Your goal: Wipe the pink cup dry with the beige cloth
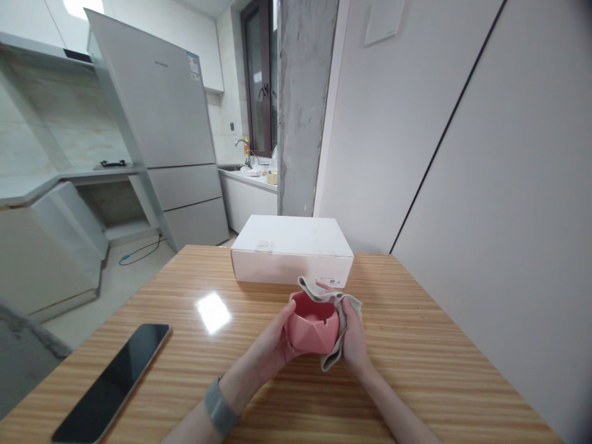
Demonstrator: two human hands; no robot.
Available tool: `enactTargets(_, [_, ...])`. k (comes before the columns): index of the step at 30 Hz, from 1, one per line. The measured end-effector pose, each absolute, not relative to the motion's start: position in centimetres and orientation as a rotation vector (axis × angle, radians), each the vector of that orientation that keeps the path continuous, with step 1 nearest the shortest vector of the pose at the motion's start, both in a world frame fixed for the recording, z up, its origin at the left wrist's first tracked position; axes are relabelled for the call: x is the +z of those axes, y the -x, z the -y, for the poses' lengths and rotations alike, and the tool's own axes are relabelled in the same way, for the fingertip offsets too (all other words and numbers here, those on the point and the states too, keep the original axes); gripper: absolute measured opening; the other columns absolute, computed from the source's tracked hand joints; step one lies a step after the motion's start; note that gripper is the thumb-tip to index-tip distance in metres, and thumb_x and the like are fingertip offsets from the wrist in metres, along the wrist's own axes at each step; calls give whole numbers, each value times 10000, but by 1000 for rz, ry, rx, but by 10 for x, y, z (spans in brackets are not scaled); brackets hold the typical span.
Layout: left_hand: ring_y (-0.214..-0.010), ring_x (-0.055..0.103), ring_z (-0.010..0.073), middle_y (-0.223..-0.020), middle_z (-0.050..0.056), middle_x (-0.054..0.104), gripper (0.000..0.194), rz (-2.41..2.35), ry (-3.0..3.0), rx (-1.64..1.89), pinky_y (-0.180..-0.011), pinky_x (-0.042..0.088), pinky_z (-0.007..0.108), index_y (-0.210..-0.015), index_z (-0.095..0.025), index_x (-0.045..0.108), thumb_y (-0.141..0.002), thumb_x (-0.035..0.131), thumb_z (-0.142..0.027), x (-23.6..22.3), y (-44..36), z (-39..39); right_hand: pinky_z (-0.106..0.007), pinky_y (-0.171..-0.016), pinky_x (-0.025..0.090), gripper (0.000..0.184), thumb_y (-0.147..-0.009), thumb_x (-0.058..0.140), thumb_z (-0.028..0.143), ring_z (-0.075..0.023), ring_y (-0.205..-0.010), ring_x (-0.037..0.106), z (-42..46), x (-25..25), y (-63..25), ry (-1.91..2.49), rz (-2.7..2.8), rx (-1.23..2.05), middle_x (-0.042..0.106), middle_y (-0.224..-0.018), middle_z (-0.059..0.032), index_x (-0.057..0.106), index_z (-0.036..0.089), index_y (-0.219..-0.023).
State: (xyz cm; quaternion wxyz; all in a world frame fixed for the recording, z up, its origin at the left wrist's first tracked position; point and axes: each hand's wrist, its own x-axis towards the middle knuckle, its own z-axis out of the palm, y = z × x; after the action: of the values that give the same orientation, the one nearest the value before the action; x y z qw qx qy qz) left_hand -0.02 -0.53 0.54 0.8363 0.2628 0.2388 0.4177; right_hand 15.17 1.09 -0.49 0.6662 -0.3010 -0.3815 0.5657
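Note:
A pink faceted ashtray (313, 333) with a notch in its rim is held above the wooden table, its open top tilted toward me. My left hand (276, 338) grips it from the left, thumb at the rim and fingers underneath. On the other side my right hand (354, 336) is closed on a grey-beige cloth (340, 345), which lies against the ashtray's right wall and over its far rim. The cloth hides part of my right fingers.
Behind the ashtray a white cardboard box (291, 266) stands on the wooden table (194, 370). A black phone (115, 379) lies at the left. Farther back are a fridge (157, 105), a sink counter and a grey pillar, with a white wall on the right.

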Motion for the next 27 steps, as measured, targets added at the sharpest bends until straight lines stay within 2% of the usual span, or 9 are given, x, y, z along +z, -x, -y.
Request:
enactTargets(2, [-1051,628,224,-1233,127,639,434,-508,-567,901,-800,540,299,-1230,-133,583,-889,550,-398,5,-1,6,-409,-988,432,357,-834,565,485,-281,-1102,609,-7,-2,-151,697,910,1227,729,-1076,-35,714,243,-1051])
enactTargets(5, [-989,642,226,-1179,122,659,423,-661,-571,1019,-735,542,297,-1194,-146,584,-831,634,-358,0,-3,4,-397,-1028,390,319,-837,565,484,-275,-1117,595,-3,0,-149,715,975,1169,722,-1093,-30,739,253,-972])
enactTargets(7, [-909,655,210,-1117,108,677,418,-771,-574,1096,-663,530,271,-1155,-155,588,-801,666,-363,-5,-3,1,-372,-1056,356,299,-842,565,476,-264,-1150,573,-2,-1,-147,715,1020,1145,717,-1104,-22,747,257,-935])
enactTargets(10, [-856,659,209,-1062,102,694,443,-808,-610,1099,-626,519,268,-1144,-154,596,-800,648,-428,-11,-1,-3,-378,-1043,370,310,-863,537,459,-263,-1141,581,-4,-6,-147,696,1024,1219,715,-1108,-20,727,262,-1007])
enactTargets(14, [-894,665,224,-1091,99,703,465,-777,-623,1047,-687,526,285,-1153,-150,627,-814,616,-468,-13,1,-6,-403,-1025,397,353,-881,496,447,-270,-1115,605,-9,-10,-151,646,913,1370,724,-1091,-29,692,248,-1096])
enactTargets(20, [-1002,655,257,-1114,116,705,527,-627,-574,959,-815,506,307,-1143,-113,648,-846,541,-536,-15,-1,-7,-421,-999,432,401,-852,491,509,-285,-1050,651,-10,-7,-152,652,750,1606,765,-924,-33,720,221,-1011])
enactTargets(24, [-1012,655,255,-1134,103,699,531,-609,-550,961,-809,507,311,-1184,-136,623,-855,531,-542,-12,-2,-3,-421,-998,437,367,-824,542,495,-286,-1027,662,-14,-7,-151,693,647,1513,770,-884,-31,733,205,-943])
enactTargets(27, [-1020,652,245,-1127,98,702,465,-580,-547,974,-822,508,310,-1204,-149,606,-868,554,-465,-7,-1,1,-421,-986,446,354,-818,552,493,-284,-1024,662,-15,-7,-152,716,647,1396,769,-899,-26,734,212,-933])
